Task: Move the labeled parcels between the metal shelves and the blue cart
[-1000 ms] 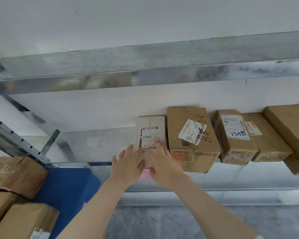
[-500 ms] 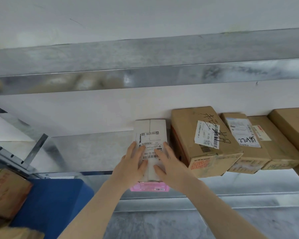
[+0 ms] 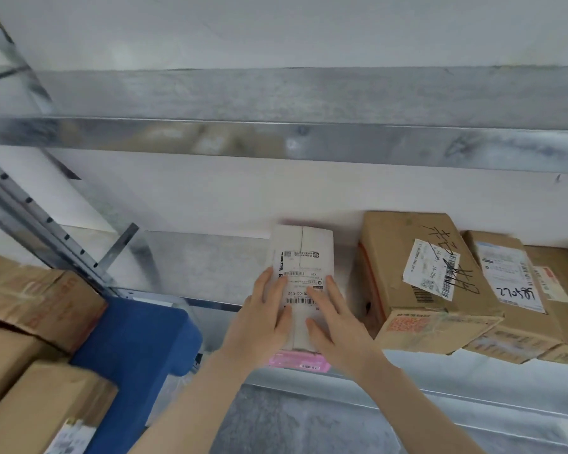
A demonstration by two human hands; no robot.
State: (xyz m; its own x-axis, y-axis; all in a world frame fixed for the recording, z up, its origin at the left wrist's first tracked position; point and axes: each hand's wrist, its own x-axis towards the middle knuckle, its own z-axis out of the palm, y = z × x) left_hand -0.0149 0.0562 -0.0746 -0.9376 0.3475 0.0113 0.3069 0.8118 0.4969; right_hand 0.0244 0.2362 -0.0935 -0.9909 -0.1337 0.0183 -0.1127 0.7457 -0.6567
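A pale labeled parcel (image 3: 304,253) with a pink front face (image 3: 295,362) lies on the metal shelf (image 3: 194,267), label up. Both hands lie on its near half. My left hand (image 3: 263,322) presses its left edge and my right hand (image 3: 338,326) covers its right edge, fingers spread over the label. The parcel's near end sticks out a little past the shelf's front lip. The blue cart (image 3: 132,348) stands lower left, below the shelf.
To the right on the same shelf sit a brown box with handwriting (image 3: 417,280) and more labeled boxes (image 3: 512,290). Brown cartons (image 3: 30,303) are stacked on the cart. An upper shelf beam (image 3: 276,139) runs overhead, and a perforated upright (image 3: 36,231) slants at left.
My view has shifted right and closer. Both hands have stayed on the pale parcel, and a gap now shows between it and the brown box to its right.
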